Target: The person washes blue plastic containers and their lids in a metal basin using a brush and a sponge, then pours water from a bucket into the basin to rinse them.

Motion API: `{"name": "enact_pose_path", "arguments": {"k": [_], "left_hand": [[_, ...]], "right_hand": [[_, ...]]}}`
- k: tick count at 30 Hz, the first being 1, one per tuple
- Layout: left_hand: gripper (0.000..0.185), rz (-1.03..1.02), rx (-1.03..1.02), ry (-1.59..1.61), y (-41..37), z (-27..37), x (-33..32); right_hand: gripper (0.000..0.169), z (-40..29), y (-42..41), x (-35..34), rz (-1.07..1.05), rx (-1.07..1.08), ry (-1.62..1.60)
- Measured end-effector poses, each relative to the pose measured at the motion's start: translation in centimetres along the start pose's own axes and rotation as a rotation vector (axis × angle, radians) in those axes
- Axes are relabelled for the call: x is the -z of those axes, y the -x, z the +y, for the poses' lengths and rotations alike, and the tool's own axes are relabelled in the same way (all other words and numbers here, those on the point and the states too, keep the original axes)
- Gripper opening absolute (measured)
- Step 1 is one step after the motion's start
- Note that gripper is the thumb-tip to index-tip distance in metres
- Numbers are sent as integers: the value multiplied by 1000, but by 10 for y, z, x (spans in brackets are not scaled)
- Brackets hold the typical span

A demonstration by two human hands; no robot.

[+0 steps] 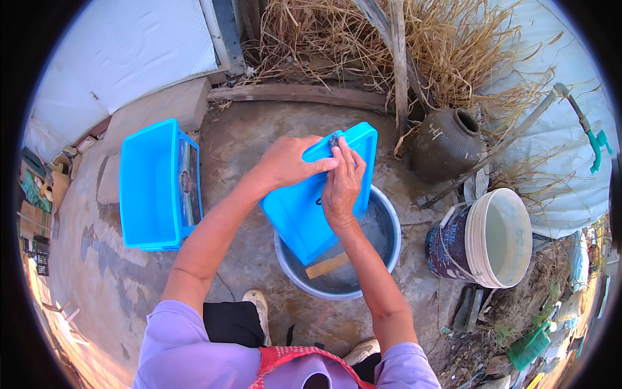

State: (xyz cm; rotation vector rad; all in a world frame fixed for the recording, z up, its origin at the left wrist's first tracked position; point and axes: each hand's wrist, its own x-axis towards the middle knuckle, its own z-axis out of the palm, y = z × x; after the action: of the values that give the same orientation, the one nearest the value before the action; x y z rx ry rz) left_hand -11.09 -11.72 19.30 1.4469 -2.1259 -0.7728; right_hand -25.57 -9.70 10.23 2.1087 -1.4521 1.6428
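A blue plastic lid (296, 214) is held tilted over a round metal basin (394, 243). My left hand (296, 163) grips the lid's upper edge, thumb laid across it. With my right hand (342, 187) I press a small dark scouring pad (333, 140) against the rim near the top corner. In the basin is water, with a flat yellowish strip (328, 265) lying in it below the lid. To the left, a blue plastic bin (148, 189) with a label on its side stands on the concrete.
A white-rimmed bucket (500, 238) holding water stands to the right, its handle against the side. Behind it are a brown clay jar (444, 146) and a green tap (596, 146) on a pipe. A wooden beam (301, 94) edges the dry straw at the back.
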Motion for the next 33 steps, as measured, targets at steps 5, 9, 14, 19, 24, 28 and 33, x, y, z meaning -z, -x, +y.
{"name": "enact_pose_path", "arguments": {"k": [5, 9, 14, 19, 24, 28, 33], "left_hand": [[68, -63, -17, 70, -5, 12, -4], [67, -128, -29, -186, -19, 8, 2], [75, -144, -155, -398, -76, 22, -12], [68, -256, -152, -517, -135, 34, -32], [57, -194, -188, -431, -143, 50, -47], [52, -144, -206, -282, -114, 71, -41], [49, -93, -331, -110, -61, 71, -28]], "right_hand": [[34, 83, -24, 20, 169, -315, 121], [33, 106, 37, 46, -103, -335, 128], [33, 122, 170, 77, -671, -539, 305], [29, 117, 243, 69, -870, -362, 517], [34, 155, 221, 89, -733, -739, 295], [38, 149, 138, 117, -173, -849, -71], [38, 72, -20, 150, 192, -573, -309]]}}
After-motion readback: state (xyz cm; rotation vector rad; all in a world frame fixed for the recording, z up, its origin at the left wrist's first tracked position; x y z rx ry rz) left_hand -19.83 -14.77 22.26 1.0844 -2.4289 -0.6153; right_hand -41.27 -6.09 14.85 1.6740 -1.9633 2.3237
